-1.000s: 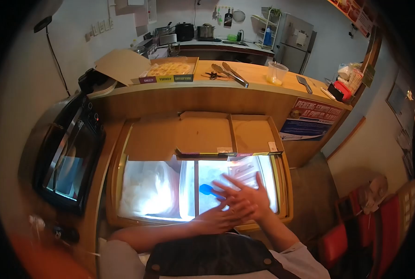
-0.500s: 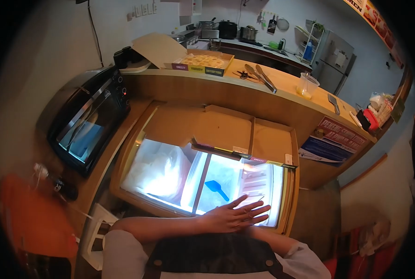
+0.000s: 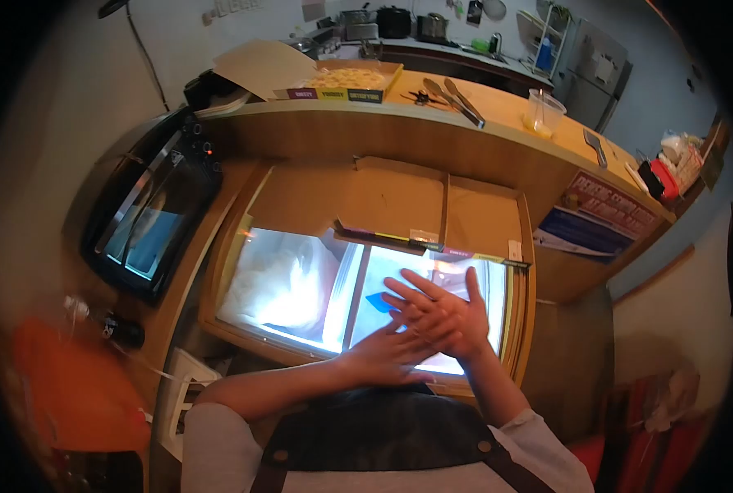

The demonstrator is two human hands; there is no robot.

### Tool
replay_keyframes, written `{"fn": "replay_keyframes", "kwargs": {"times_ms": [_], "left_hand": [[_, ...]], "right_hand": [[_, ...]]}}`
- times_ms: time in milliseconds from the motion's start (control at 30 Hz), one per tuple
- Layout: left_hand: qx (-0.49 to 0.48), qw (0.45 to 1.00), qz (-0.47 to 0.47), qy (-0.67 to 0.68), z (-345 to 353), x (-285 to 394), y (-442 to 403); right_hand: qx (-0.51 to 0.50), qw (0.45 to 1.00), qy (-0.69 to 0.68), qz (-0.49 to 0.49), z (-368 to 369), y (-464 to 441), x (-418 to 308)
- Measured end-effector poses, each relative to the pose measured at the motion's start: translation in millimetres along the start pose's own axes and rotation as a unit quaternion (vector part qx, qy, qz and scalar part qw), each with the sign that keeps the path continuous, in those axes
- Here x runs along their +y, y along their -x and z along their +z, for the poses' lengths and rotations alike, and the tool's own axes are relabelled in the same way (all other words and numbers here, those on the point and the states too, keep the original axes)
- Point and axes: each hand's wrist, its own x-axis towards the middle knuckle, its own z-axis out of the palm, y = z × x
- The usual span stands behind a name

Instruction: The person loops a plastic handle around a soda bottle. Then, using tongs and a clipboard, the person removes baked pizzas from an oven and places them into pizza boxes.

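My left hand (image 3: 399, 347) lies across the palm of my right hand (image 3: 467, 320), with its fingers stretched out. The right hand is spread, palm up, its thumb pointing away from me. Neither holds anything. Both are above the lit glass top of a chest (image 3: 291, 345). Through the glass shows a blue scoop (image 3: 378, 302), partly covered by my fingers. To its left, a whitish plastic bag (image 3: 276, 283) sits under the glass. Flattened cardboard boxes (image 3: 399, 193) rest across the far part of the chest.
A black oven (image 3: 149, 218) stands at the left. On the raised counter are an open box of pizza (image 3: 346, 80), tongs (image 3: 461, 103), a clear plastic cup (image 3: 543, 115) and a spatula (image 3: 595, 148). An orange chair (image 3: 79, 386) is at the lower left.
My right hand has come up from beneath the left and now shows its open palm. The left hand has slid onto that palm. The view has tilted down slightly.
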Motion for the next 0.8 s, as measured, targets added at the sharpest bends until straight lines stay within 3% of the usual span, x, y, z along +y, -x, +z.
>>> {"fn": "replay_keyframes", "kwargs": {"times_ms": [33,100,167,200,233,267,300,333,500,567,667,767,800], "left_hand": [[0.065,0.993,0.036,0.090,15,2,-4],[-0.035,0.993,0.055,0.100,-6,-9,-38],[-0.060,0.994,-0.043,0.080,15,-51,-55],[-0.054,0.997,-0.058,0.000,46,-92,-53],[-0.038,0.962,-0.199,0.184,52,-129,-55],[0.005,0.967,-0.169,0.192,73,-176,-47],[0.047,0.903,-0.346,0.252,81,-203,-50],[0.023,0.880,-0.423,0.217,74,-224,-56],[0.053,0.834,-0.491,0.244,141,-350,-46],[0.065,0.840,-0.474,0.255,187,-401,-36],[0.052,0.842,-0.480,0.241,206,-431,-39],[-0.040,0.787,-0.547,0.283,186,-435,-61],[-0.041,0.806,-0.527,0.268,181,-433,-65]], "right_hand": [[0.026,0.999,0.045,-0.004,-18,-9,16],[0.027,0.995,0.093,0.001,-34,-16,37],[-0.024,0.994,0.102,0.016,-29,-12,47],[-0.011,0.998,0.045,0.045,-25,-9,41],[0.003,0.997,-0.015,0.074,-26,-5,35],[0.001,0.998,0.053,0.037,-38,-3,27],[0.012,0.999,0.050,0.006,-46,-3,15],[0.043,0.998,0.037,-0.027,-55,-1,6],[0.167,0.976,0.068,-0.119,-103,-5,-37],[0.192,0.970,0.045,-0.139,-117,-9,-46],[0.225,0.962,0.016,-0.157,-144,-14,-54],[0.246,0.956,-0.013,-0.158,-164,-24,-57],[0.242,0.958,-0.009,-0.151,-170,-28,-59]]}}
